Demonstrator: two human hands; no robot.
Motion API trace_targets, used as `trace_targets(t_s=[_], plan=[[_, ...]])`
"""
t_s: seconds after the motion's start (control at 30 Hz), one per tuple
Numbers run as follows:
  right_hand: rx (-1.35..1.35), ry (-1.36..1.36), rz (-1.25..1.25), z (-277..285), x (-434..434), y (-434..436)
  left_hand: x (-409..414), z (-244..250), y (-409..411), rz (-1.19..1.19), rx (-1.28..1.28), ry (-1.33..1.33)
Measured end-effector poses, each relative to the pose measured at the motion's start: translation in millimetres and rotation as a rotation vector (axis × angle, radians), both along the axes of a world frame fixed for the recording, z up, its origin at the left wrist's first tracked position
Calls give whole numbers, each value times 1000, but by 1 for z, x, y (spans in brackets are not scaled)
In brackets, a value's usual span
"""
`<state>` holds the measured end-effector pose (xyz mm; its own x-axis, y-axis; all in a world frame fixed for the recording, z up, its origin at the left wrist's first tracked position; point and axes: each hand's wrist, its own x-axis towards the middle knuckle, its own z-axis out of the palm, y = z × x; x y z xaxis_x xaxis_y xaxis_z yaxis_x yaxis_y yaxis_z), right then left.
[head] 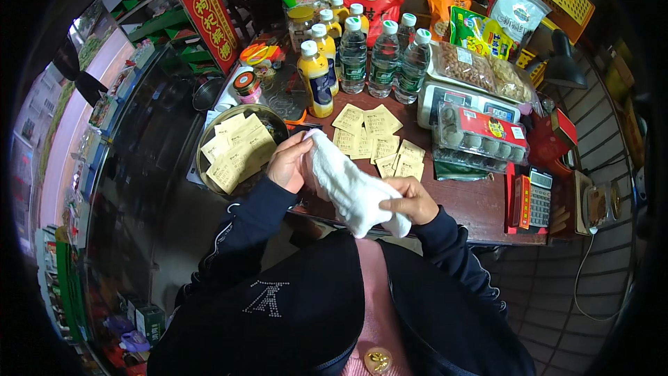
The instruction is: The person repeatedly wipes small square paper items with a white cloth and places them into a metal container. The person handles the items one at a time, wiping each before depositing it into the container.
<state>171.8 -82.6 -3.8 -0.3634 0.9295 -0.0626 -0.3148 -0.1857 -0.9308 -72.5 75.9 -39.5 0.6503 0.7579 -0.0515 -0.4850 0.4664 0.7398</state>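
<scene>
A white cloth, possibly a towel, is stretched between my hands in front of the wooden table's near edge. My left hand pinches its upper left end, where a pinkish edge shows. At its lower right end, my right hand grips a bunched part between thumb and fingers. Just beyond the cloth, several cream paper tea sachets lie loosely overlapped on the table. More sachets rest in a round metal bowl left of my left hand.
Yellow-capped juice bottles and clear water bottles stand behind the sachets. To the right are a digital scale, a clear egg carton and a calculator. Orange-handled scissors lie near the bowl. A glass display case stands at the left.
</scene>
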Motion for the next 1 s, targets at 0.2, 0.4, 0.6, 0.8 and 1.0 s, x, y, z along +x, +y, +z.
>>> trace_targets(t_s=[0.2,0.4,0.6,0.8,1.0], plan=[[178,-48,3,18,-19,2,71,-28,-43,-419,236,145],[132,-189,-266,-4,-8,-13,50,-1,-79,-404,-406,30],[183,-834,-515,-6,-10,-20,58,-32,-77,-429,3,276],[148,21,-569,-44,32,-24,67,-8,-71,-403,-418,82],[-38,316,-422,-65,12,-40,101,-20,-88,-341,-306,161]])
